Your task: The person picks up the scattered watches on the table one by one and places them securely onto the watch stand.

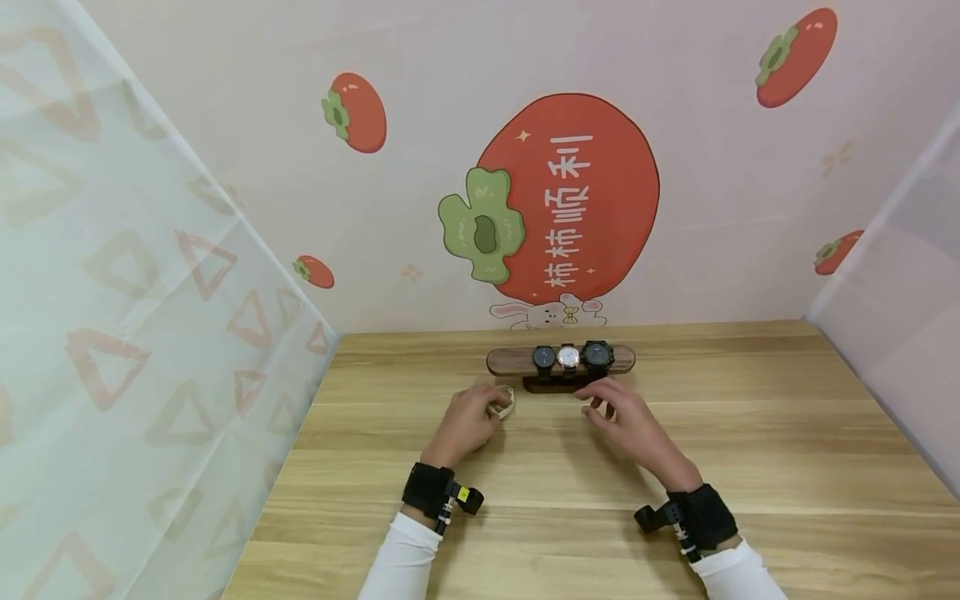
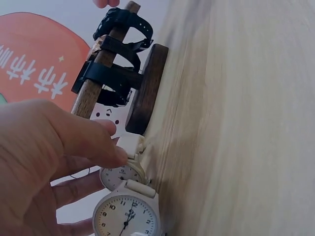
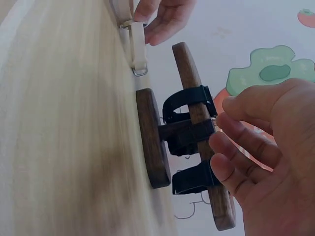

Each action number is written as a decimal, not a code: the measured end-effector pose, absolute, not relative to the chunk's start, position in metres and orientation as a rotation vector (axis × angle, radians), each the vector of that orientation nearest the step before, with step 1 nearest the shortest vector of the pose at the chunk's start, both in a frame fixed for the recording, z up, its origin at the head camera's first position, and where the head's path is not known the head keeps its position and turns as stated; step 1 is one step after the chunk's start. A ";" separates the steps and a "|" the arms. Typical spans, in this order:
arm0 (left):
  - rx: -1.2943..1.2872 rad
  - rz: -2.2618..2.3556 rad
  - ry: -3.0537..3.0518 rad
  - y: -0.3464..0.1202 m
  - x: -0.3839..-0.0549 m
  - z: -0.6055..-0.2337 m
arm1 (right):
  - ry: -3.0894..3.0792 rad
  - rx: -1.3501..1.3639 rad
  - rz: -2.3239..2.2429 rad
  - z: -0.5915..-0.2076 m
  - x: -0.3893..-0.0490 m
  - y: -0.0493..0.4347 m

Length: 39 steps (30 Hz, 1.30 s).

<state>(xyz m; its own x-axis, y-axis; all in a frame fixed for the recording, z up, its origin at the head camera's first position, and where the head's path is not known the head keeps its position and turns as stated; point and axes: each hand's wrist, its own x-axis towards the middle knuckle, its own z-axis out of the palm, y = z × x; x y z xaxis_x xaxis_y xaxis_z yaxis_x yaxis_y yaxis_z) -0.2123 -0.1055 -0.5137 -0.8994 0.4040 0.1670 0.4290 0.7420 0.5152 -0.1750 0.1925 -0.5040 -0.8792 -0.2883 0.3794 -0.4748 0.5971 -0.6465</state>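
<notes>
My left hand (image 1: 467, 423) pinches a white wristwatch (image 2: 120, 176), thumb on the near side and fingers behind. A second white wristwatch (image 2: 127, 216) stands right beside it on the table, its dial toward the left wrist camera. To their right is a dark wooden watch stand (image 1: 512, 362), whose bar carries a small black watch (image 1: 544, 358), a silver-cased watch with a pale dial (image 1: 568, 357) and a large black watch (image 1: 597, 355). My right hand (image 1: 624, 418) hovers just in front of the stand's right part, fingers loosely bent and holding nothing.
The wood-grain table (image 1: 750, 433) runs back to a pale wall sheet (image 1: 720, 250) printed with persimmons, close behind the stand. On the left hangs a patterned sheet (image 1: 165, 350). The stand's flat base (image 1: 551, 385) rests on the table.
</notes>
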 end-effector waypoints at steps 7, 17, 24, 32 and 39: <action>-0.732 -0.814 -2.871 -0.098 -0.214 -0.515 | -2.606 0.656 1.200 -0.506 -0.174 0.188; -0.785 -0.829 -2.877 -0.078 -0.210 -0.518 | -2.638 0.668 1.204 -0.511 -0.174 0.185; -0.811 -1.082 -2.851 -0.066 -0.201 -0.514 | -2.644 0.685 1.207 -0.513 -0.173 0.184; -0.846 -1.268 -2.799 -0.055 -0.194 -0.511 | -2.618 0.740 1.222 -0.515 -0.174 0.178; -0.848 -1.393 -2.780 -0.049 -0.192 -0.509 | -2.610 0.788 1.256 -0.518 -0.171 0.172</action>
<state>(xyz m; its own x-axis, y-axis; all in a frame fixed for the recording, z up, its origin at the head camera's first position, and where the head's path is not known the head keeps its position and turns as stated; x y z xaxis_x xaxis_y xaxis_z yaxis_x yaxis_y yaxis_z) -0.1918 -0.0488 -0.5091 -0.8585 0.4882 0.1569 0.4179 0.4889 0.7657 -0.1710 0.1719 -0.5184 -0.8532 -0.3961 0.3393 -0.5123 0.5144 -0.6877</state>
